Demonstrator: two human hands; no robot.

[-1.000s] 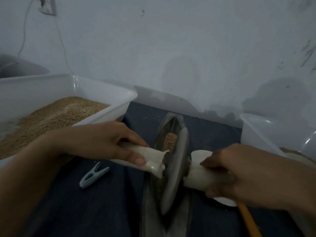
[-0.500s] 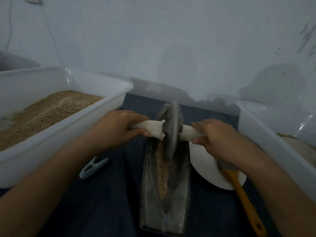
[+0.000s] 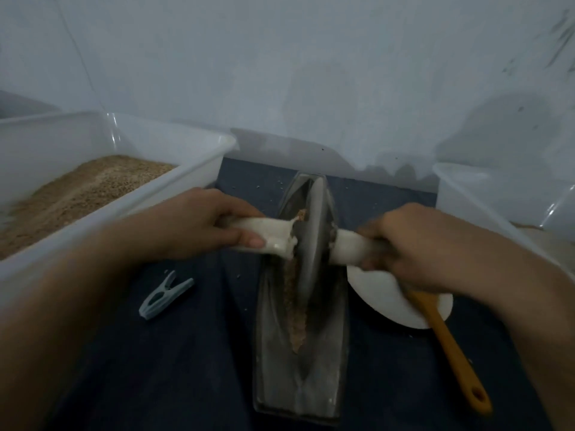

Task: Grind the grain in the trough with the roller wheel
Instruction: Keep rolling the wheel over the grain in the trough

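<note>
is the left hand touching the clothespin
Apart. The head view shows the left hand gripping the roller's handle, with bare dark cloth between it and the clothespin lying nearer the camera.

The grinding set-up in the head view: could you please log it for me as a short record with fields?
trough: metal boat-shaped trough, lengthwise on dark cloth
grain: brown strip along the trough's groove
roller wheel: metal disc on edge in the groove, toward the far end
left hand: grips the white-wrapped left handle
right hand: grips the right handle
left side: white tub of grain; clothespin
right side: white plate, orange-handled tool
</note>
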